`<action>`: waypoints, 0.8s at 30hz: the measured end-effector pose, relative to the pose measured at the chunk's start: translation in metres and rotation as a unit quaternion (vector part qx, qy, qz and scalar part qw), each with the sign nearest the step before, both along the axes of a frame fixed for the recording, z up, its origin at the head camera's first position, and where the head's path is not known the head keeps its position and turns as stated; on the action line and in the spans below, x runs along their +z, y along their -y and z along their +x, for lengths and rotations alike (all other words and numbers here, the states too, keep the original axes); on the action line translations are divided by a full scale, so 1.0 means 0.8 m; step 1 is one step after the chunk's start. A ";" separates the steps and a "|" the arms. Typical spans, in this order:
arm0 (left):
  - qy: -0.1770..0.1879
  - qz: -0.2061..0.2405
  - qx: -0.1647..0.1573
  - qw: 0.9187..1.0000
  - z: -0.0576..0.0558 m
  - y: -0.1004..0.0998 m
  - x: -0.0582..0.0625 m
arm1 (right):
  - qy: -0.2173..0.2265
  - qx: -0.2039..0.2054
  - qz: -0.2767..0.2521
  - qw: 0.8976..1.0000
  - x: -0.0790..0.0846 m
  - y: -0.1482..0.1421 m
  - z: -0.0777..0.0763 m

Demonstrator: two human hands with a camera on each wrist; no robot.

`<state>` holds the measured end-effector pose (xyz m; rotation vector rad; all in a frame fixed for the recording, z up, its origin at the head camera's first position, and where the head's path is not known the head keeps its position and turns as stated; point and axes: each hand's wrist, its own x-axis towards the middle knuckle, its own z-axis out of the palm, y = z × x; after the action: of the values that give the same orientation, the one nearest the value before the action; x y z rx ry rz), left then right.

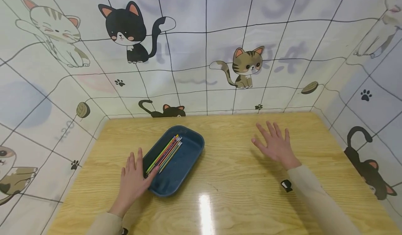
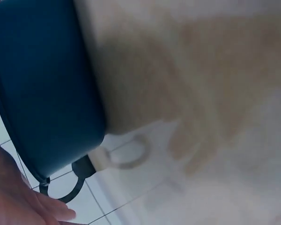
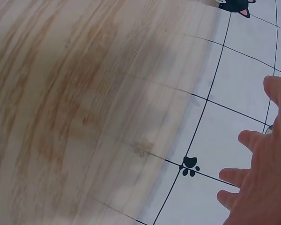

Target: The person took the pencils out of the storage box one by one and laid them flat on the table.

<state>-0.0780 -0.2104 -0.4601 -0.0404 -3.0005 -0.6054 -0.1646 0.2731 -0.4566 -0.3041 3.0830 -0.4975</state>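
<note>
A dark blue rectangular tray with rounded corners lies slanted on the wooden table, left of the middle. Inside it, a bundle of coloured pencils runs along the left side. My left hand is at the tray's near left side, fingers extended and thumb overlapping the rim in the head view. The left wrist view shows the tray wall close up, with part of that hand beside it. On the right, my right hand is spread over the table, holding nothing.
The wooden table meets a white gridded backdrop printed with cartoon cats, which stands behind and on both sides. A small black-and-white item shows beside the right sleeve.
</note>
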 end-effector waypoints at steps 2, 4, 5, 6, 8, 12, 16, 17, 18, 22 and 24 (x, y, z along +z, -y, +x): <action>0.001 0.008 0.011 1.000 0.009 -0.001 -0.005 | -0.002 0.000 0.000 1.000 0.000 0.001 0.002; 0.012 0.015 0.018 1.000 0.015 -0.003 -0.009 | -0.007 -0.001 0.000 1.000 -0.001 0.002 0.003; 0.018 0.019 0.020 0.999 0.016 -0.004 -0.010 | -0.009 -0.001 -0.001 1.000 -0.002 0.003 0.003; 0.024 0.025 0.022 0.999 0.017 -0.005 -0.011 | -0.010 -0.002 -0.001 1.000 -0.003 0.003 0.003; 0.032 0.037 0.021 0.999 0.014 -0.006 -0.014 | -0.011 0.000 -0.001 1.000 -0.006 0.004 0.002; 0.034 0.073 0.011 0.997 0.001 -0.005 -0.015 | -0.012 0.004 0.001 1.000 -0.011 0.007 0.003; 0.057 0.136 -0.004 0.989 -0.019 -0.002 -0.015 | -0.009 0.005 0.004 1.000 -0.014 0.009 0.006; 0.064 0.158 -0.009 0.985 -0.024 -0.001 -0.015 | -0.006 0.004 0.005 1.000 -0.014 0.009 0.007; 0.070 0.179 -0.015 0.981 -0.029 0.000 -0.015 | -0.004 0.003 0.004 1.000 -0.014 0.010 0.008; 0.080 0.235 -0.045 0.968 -0.049 0.006 -0.020 | 0.002 0.004 0.007 1.000 -0.016 0.009 0.011; 0.078 0.242 -0.060 0.965 -0.056 0.010 -0.021 | 0.001 0.006 0.008 1.000 -0.018 0.009 0.012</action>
<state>-0.1231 -0.2181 -0.4771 -0.1486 -2.9132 -1.3965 -0.1547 0.2661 -0.4709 -0.3221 3.0797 -0.4715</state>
